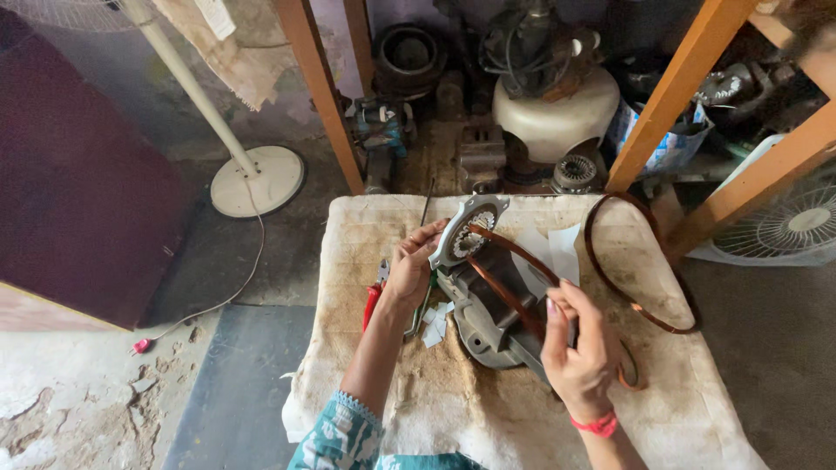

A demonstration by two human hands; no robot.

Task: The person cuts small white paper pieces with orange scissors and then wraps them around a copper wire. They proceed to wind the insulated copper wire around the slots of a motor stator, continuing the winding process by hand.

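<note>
- Stator core, a round grey metal disc with a toothed, slotted centre (pixel 468 233), stands tilted on edge near the back of the desk, a worktop covered with a stained cream cloth (pixel 522 418), and leans on a dark grey metal motor housing (pixel 492 326).
- Copper-coloured wire coil, a bundle of thin enamelled strands (pixel 509 278), runs from the core's slots toward the near right; by the look of it the coil is only partly seated, and most of its length lies outside the core.
- Left hand (pixel 409 271) has its grip clamped on the core's left rim, steadying it.
- Right hand (pixel 579 344) has its grip closed around the coil's free end, pulling it taut.
- White paper slips (pixel 550 252) lie behind the coil, and smaller ones (pixel 435 320) lie below the core; they look like slot liners not yet used.
- Second copper wire loop (pixel 631 278) lies loose on the cloth to the right, apparently not yet fitted.
- Red-handled pliers (pixel 373 305) rest beside the left wrist.
</note>
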